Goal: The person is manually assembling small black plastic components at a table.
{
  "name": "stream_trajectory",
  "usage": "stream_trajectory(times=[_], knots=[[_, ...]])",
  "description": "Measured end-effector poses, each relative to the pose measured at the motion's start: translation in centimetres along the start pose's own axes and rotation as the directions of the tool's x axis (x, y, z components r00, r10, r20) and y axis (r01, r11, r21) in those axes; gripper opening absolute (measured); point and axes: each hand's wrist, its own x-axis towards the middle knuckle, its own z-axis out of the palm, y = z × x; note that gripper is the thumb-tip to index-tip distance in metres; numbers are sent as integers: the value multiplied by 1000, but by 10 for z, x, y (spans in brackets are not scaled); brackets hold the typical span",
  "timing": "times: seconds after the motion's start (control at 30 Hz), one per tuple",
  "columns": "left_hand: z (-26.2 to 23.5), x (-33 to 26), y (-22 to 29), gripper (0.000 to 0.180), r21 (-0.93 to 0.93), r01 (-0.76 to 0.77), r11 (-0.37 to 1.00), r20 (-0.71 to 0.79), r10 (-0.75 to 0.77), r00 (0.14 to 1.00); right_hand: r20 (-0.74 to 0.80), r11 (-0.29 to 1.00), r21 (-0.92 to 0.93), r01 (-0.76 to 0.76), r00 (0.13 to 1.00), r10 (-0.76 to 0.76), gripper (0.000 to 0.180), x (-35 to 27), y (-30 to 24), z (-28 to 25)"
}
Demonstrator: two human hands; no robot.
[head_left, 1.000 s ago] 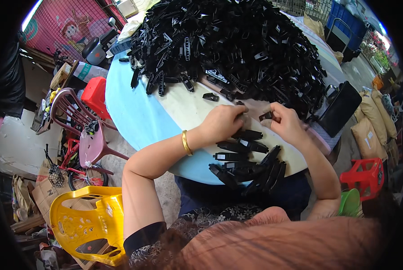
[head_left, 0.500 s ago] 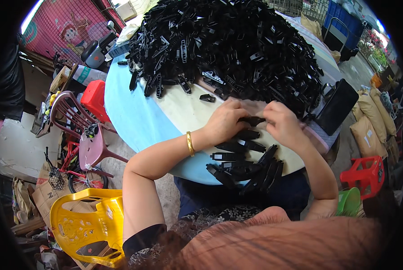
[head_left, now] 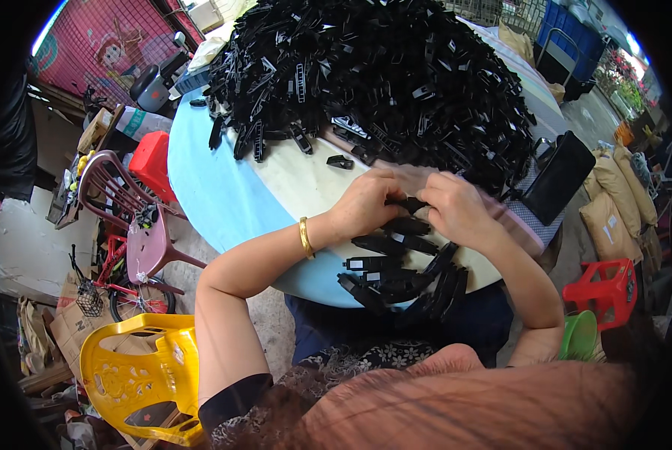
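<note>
Nearest the camera, the person's patterned top and both bare forearms come up from the lower edge, the left one wearing a gold bangle [head_left: 306, 237] at the wrist. Just beyond them, at the near edge of the round worktop [head_left: 223, 202], sits a small stack of finished black plastic clips [head_left: 403, 270], laid side by side in rough rows and fanning toward the right.

Right above that stack, the two hands meet. The left hand [head_left: 366, 202] is curled, fingers pinched onto one end of a single black clip [head_left: 409, 204]. The right hand [head_left: 456, 206] is closed on the other end of that same clip, knuckles up, thumb tucked under. The clip sits between the two hands, just over the top of the stack, near the middle of the worktop's near half.

A little farther on, a lone black piece [head_left: 340, 161] lies by itself on the pale part of the worktop. Beyond it, a huge heap of black plastic parts [head_left: 373, 75] covers the whole far half.

To the right of the hands, a flat black case [head_left: 557, 180] hangs off the worktop's edge. Down on the ground: a yellow plastic chair [head_left: 137, 371] near left, a maroon chair [head_left: 137, 225] behind it, a red stool [head_left: 604, 289] near right.
</note>
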Motion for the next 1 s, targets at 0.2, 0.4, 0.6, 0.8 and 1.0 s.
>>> stream_trajectory(times=[0.2, 0.4, 0.6, 0.8, 1.0], knots=[[13, -10, 11, 23, 35, -154, 987, 46, 152, 987, -287, 915, -269, -301, 932, 222, 20, 1, 36, -25], [27, -21, 29, 31, -103, -387, 916, 245, 401, 883, -210, 888, -344, -306, 946, 245, 25, -4, 49, -18], [13, -21, 32, 28, -439, -233, 868, 241, 364, 900, -313, 916, -275, -291, 928, 201, 19, -7, 33, -22], [13, -5, 14, 41, 43, -236, 971, -242, 240, 940, -128, 998, -49, 46, 990, -52, 16, -14, -7, -18], [5, -10, 8, 33, 41, -110, 993, 55, 107, 993, 59, 921, 263, -287, 958, 282, 20, 4, 10, -34]])
